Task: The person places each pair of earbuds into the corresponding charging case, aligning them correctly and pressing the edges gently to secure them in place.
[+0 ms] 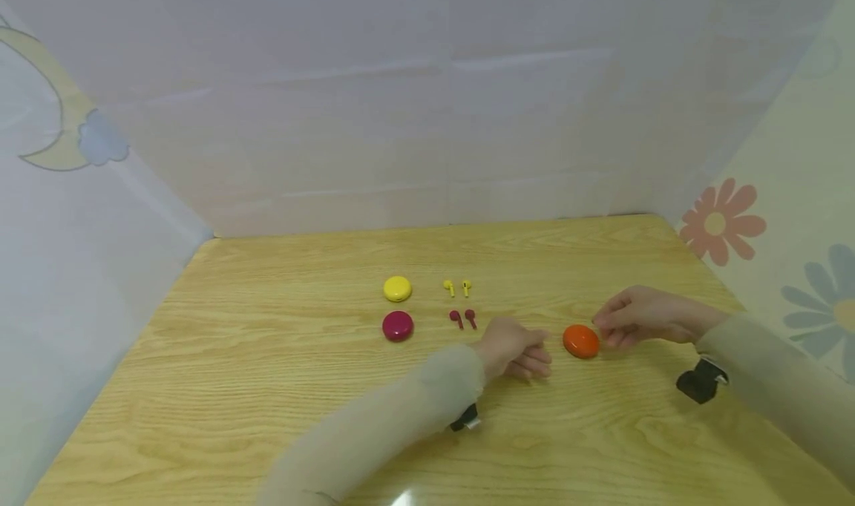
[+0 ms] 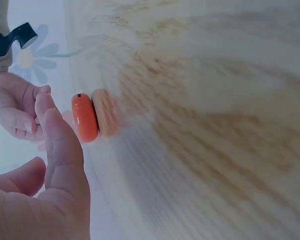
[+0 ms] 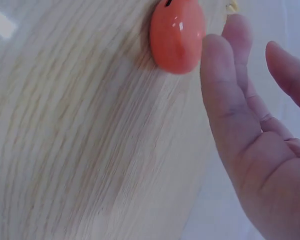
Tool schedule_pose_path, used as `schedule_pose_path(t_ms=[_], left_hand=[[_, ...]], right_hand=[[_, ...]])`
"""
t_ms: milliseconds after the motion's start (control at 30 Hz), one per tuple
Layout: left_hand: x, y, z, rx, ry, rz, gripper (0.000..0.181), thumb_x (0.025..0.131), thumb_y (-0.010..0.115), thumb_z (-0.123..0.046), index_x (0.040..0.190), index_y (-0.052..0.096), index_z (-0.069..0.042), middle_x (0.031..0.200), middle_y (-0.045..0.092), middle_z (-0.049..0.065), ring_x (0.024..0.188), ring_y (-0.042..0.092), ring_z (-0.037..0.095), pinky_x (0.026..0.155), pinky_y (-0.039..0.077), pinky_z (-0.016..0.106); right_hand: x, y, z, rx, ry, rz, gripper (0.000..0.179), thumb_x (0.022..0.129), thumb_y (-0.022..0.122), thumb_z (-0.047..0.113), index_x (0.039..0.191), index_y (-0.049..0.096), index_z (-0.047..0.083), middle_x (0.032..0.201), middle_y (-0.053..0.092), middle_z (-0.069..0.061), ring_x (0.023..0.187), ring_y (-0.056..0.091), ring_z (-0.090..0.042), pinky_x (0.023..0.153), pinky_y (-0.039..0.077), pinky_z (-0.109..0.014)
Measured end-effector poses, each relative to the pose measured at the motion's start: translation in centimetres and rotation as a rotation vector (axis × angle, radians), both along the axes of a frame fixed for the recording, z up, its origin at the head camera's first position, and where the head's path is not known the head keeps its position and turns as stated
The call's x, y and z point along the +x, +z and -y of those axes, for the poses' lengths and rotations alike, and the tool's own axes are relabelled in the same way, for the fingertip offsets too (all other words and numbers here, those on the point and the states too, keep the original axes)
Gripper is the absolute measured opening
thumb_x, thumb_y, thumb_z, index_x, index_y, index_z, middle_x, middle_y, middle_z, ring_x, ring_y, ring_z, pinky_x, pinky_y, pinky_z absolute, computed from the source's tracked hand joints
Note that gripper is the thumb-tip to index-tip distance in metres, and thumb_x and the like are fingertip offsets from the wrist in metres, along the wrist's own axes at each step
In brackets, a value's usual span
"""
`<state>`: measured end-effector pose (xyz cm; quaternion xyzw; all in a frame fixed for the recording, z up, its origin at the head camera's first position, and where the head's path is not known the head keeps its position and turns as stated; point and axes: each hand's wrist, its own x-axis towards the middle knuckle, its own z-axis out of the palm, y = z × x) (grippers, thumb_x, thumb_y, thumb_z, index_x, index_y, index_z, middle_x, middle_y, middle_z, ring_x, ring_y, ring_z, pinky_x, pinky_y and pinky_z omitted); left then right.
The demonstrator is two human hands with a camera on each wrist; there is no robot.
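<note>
An orange rounded earbud case (image 1: 580, 341) lies closed on the wooden table, between the two hands. My right hand (image 1: 634, 317) is just to its right, fingertips close beside the case in the head view. In the right wrist view the fingers (image 3: 221, 75) are loosely extended with the thumb apart, and nothing is between them. My left hand (image 1: 513, 349) hovers left of the orange case, palm turned toward it, fingers relaxed and holding nothing. The left wrist view shows the orange case (image 2: 84, 117) beyond the left fingers, with its reflection on the glossy tabletop.
To the left, a yellow case (image 1: 397, 288) lies behind a magenta case (image 1: 398, 326). Two yellow earbuds (image 1: 450, 288) and two magenta earbuds (image 1: 457, 318) lie in pairs right of them. A pale cloth wall (image 1: 414, 135) stands along the table's back edge.
</note>
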<state>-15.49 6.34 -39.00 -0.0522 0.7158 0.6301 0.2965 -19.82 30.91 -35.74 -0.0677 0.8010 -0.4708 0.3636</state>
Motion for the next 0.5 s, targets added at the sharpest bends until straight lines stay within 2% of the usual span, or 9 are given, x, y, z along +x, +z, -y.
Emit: schedule_pose_path(t_ms=[100,233,367,500], left_hand=[[0.1,0.1,0.7,0.038,-0.017,0.014,0.03,0.097,0.06,-0.026,0.094,0.069,0.003,0.079,0.073,0.013,0.077,0.073,0.027,0.05,0.051,0.023],[0.3,0.3,1.6,0.08,-0.083,0.028,0.042,0.1,0.053,-0.036,0.101,0.068,0.004,0.085,0.073,0.012,0.082,0.072,0.028,0.058,0.055,0.027],[0.3,0.7,2.4,0.125,-0.145,0.036,0.05,0.101,0.049,-0.04,0.11,0.066,0.006,0.092,0.073,0.013,0.088,0.071,0.029,0.067,0.057,0.032],[0.3,0.8,3.1,0.156,-0.169,0.057,0.053,0.101,0.049,-0.043,0.115,0.065,0.006,0.096,0.073,0.013,0.09,0.071,0.029,0.072,0.057,0.034]], right_hand=[[0.2,0.0,0.2,-0.043,0.005,-0.014,0.028,0.099,0.056,0.015,0.106,0.063,-0.012,0.086,0.068,-0.008,0.075,0.067,-0.016,0.075,0.056,-0.034],[0.3,-0.1,0.6,-0.102,-0.01,-0.011,0.032,0.101,0.053,0.018,0.109,0.061,-0.012,0.088,0.07,-0.007,0.078,0.069,-0.016,0.076,0.056,-0.034],[0.4,-0.3,1.0,-0.197,-0.023,0.031,0.033,0.102,0.052,0.018,0.114,0.06,-0.011,0.09,0.07,-0.006,0.079,0.069,-0.016,0.077,0.056,-0.034],[0.5,-0.5,1.5,-0.288,-0.008,0.068,0.028,0.103,0.049,0.016,0.112,0.062,-0.006,0.09,0.071,-0.006,0.078,0.069,-0.015,0.075,0.056,-0.033]])
